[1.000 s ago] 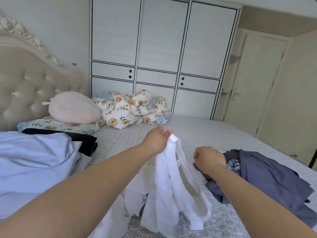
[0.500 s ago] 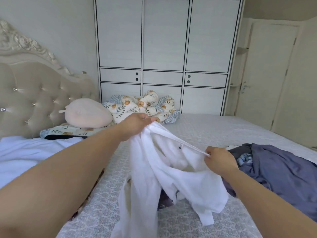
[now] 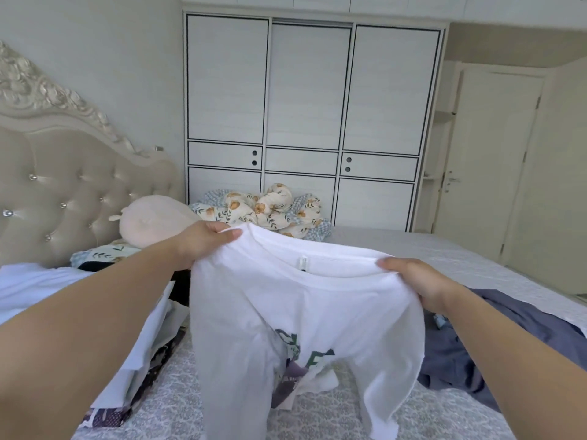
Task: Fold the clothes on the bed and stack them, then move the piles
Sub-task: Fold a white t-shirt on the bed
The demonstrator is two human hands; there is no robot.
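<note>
White cotton jersey, thin enough for the print to show through, is pinched at both ends of the neckline: the left hand grips the T-shirt by one shoulder with thumb on top and fingers curled under the fabric, and the right hand clamps the other shoulder the same way. Held up over the near middle of the bed, the shirt hangs in soft folds, its hem trailing towards the quilted cover. It should handle as light, limp and not slippery, so the shoulder seams look like the sensible place to hold for laying it flat. A small tag sits inside the collar, too small to read (the green and purple lettering lower down is seen in reverse through the cloth and I cannot make it out either). Stacked garments lie towards the left edge, and a crumpled blue-grey garment towards the right edge.
</note>
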